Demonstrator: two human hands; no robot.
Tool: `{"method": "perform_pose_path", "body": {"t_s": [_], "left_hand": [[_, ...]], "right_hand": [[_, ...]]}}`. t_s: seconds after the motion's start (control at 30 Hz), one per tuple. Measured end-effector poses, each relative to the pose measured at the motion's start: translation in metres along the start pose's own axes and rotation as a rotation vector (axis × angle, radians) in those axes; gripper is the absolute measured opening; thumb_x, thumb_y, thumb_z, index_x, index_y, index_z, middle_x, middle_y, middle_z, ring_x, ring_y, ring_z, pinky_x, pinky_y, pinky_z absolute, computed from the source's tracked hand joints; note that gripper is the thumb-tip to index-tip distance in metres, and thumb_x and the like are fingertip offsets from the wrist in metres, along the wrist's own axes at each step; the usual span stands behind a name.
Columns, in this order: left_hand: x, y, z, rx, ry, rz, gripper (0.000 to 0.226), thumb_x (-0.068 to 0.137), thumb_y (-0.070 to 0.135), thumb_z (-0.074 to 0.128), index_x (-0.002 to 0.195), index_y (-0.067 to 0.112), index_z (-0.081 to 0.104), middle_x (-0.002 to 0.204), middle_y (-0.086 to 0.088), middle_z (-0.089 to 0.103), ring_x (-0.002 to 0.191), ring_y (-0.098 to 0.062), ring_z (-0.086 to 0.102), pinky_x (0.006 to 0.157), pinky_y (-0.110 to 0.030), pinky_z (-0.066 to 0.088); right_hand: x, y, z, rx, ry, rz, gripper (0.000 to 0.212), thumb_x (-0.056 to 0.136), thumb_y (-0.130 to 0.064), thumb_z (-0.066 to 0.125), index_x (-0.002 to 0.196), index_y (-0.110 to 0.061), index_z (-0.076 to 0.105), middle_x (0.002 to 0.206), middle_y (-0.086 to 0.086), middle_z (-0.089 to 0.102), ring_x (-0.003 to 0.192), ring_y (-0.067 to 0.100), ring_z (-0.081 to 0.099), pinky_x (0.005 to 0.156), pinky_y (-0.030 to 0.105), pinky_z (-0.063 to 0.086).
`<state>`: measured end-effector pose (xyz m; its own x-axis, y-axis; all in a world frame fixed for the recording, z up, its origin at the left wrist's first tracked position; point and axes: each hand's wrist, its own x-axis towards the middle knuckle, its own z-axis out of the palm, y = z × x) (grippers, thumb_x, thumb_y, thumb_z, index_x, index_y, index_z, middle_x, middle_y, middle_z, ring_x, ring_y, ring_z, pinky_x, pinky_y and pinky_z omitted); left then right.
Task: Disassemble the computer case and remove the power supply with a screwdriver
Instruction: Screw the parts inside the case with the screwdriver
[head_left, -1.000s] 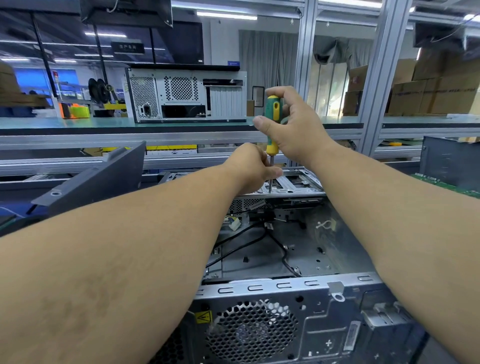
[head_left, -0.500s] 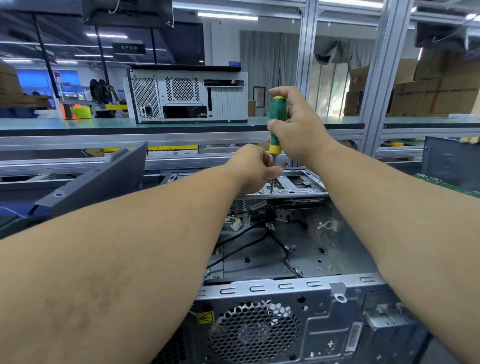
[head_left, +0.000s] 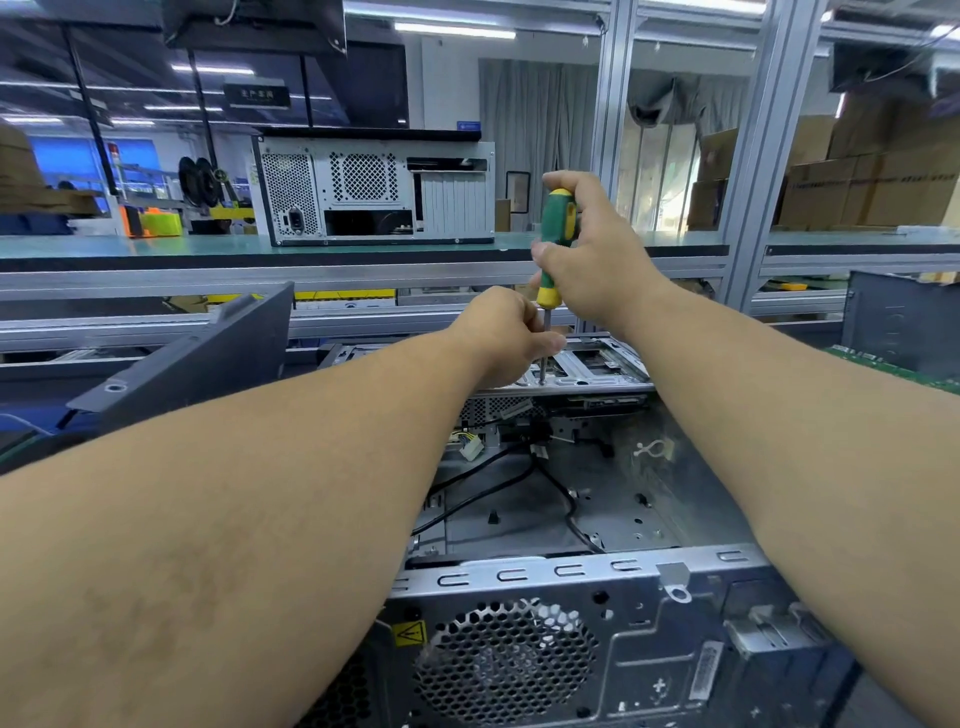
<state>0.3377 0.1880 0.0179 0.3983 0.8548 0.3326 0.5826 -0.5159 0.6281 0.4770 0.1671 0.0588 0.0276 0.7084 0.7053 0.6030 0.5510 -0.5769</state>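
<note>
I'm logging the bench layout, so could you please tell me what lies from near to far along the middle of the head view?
Fan grille → black cables → drive cage → screwdriver → second computer case.

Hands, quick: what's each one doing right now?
Left hand: pinching the screwdriver shaft near the tip.
Right hand: gripping the screwdriver handle.

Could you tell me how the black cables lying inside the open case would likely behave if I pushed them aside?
The black cables look floppy: they sag in loose curves over the case floor, so they should bend away easily. They are probably light. Their far ends run up under the drive bracket, so they would likely spring back or snag rather than slide clear.
</note>
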Motion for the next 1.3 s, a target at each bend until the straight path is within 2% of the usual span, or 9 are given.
{"method": "perform_pose_path", "body": {"t_s": [0.13, 0.27, 0.37, 0.5, 0.6, 0.73, 0.97, 1.13, 1.3], "left_hand": [[-0.001, 0.002, 0.002, 0.021, 0.029, -0.007, 0.039, 0.088, 0.041, 0.079, 0.068, 0.021, 0.052, 0.061, 0.004, 0.048, 0.054, -0.014, 0.046, 0.052, -0.029, 0.035], [0.0, 0.001, 0.0, -0.003, 0.033, 0.005, 0.04, 0.087, 0.042, 0.081, 0.067, 0.024, 0.051, 0.06, 0.005, 0.047, 0.053, -0.013, 0.045, 0.052, -0.028, 0.035], [-0.001, -0.002, -0.002, -0.052, -0.021, -0.013, 0.042, 0.083, 0.045, 0.084, 0.07, 0.017, 0.055, 0.058, 0.008, 0.053, 0.053, -0.01, 0.049, 0.056, -0.029, 0.04], [-0.003, -0.002, -0.006, 0.118, -0.157, -0.039, 0.019, 0.086, 0.031, 0.082, 0.09, 0.014, 0.075, 0.095, -0.002, 0.076, 0.092, -0.02, 0.07, 0.081, -0.034, 0.057], [-0.004, -0.001, -0.009, 0.132, -0.187, -0.041, 0.007, 0.089, 0.011, 0.075, 0.095, 0.013, 0.077, 0.108, -0.001, 0.077, 0.103, -0.021, 0.07, 0.092, -0.037, 0.057], [-0.005, -0.001, -0.009, 0.191, -0.224, -0.009, 0.013, 0.092, 0.007, 0.069, 0.098, 0.014, 0.078, 0.102, 0.008, 0.076, 0.09, -0.011, 0.067, 0.07, -0.021, 0.049], [-0.005, -0.002, -0.006, 0.217, -0.185, 0.029, 0.004, 0.092, 0.023, 0.077, 0.09, 0.02, 0.079, 0.079, 0.011, 0.071, 0.067, -0.002, 0.059, 0.052, -0.014, 0.04], [-0.007, 0.003, -0.004, 0.307, -0.186, 0.074, 0.007, 0.095, 0.024, 0.074, 0.092, 0.018, 0.076, 0.074, 0.007, 0.062, 0.064, -0.006, 0.054, 0.051, -0.018, 0.037], [-0.009, 0.007, -0.001, 0.384, -0.21, 0.082, 0.015, 0.1, 0.028, 0.067, 0.099, 0.014, 0.073, 0.09, 0.002, 0.065, 0.082, -0.016, 0.058, 0.065, -0.027, 0.046]], "right_hand": [[-0.002, -0.003, 0.0, -0.071, -0.025, -0.023, 0.07, 0.087, -0.03, 0.08, 0.144, -0.035, 0.04, 0.104, -0.002, 0.06, 0.091, 0.014, 0.063, 0.084, 0.033, 0.058], [-0.002, -0.001, 0.0, -0.054, -0.035, 0.002, 0.076, 0.084, -0.024, 0.083, 0.144, -0.037, 0.039, 0.098, 0.005, 0.067, 0.091, 0.021, 0.067, 0.088, 0.043, 0.06], [0.0, 0.002, 0.001, -0.055, -0.03, -0.005, 0.071, 0.091, -0.014, 0.075, 0.147, -0.035, 0.037, 0.109, 0.003, 0.063, 0.095, 0.02, 0.065, 0.089, 0.046, 0.06], [0.001, 0.004, 0.0, -0.054, -0.034, 0.003, 0.071, 0.093, -0.01, 0.071, 0.148, -0.037, 0.035, 0.124, 0.003, 0.056, 0.103, 0.019, 0.062, 0.092, 0.047, 0.06], [0.0, 0.002, -0.002, -0.064, -0.021, -0.011, 0.072, 0.094, -0.011, 0.07, 0.149, -0.037, 0.034, 0.129, 0.001, 0.053, 0.11, 0.021, 0.061, 0.096, 0.047, 0.058], [0.0, 0.0, -0.003, -0.05, 0.004, -0.019, 0.071, 0.093, -0.012, 0.07, 0.15, -0.035, 0.034, 0.127, 0.0, 0.053, 0.111, 0.022, 0.061, 0.097, 0.048, 0.057], [0.001, 0.0, -0.008, -0.005, 0.055, -0.011, 0.067, 0.094, -0.014, 0.07, 0.147, -0.038, 0.036, 0.122, 0.007, 0.058, 0.099, 0.02, 0.061, 0.09, 0.042, 0.06], [0.005, 0.004, -0.018, -0.06, 0.095, 0.014, 0.066, 0.093, -0.013, 0.067, 0.147, -0.037, 0.038, 0.118, 0.006, 0.059, 0.093, 0.015, 0.06, 0.081, 0.028, 0.056], [0.005, 0.014, -0.035, -0.131, 0.183, 0.157, 0.068, 0.087, -0.007, 0.064, 0.145, -0.035, 0.041, 0.114, 0.009, 0.061, 0.093, 0.024, 0.06, 0.074, 0.033, 0.054]]}}
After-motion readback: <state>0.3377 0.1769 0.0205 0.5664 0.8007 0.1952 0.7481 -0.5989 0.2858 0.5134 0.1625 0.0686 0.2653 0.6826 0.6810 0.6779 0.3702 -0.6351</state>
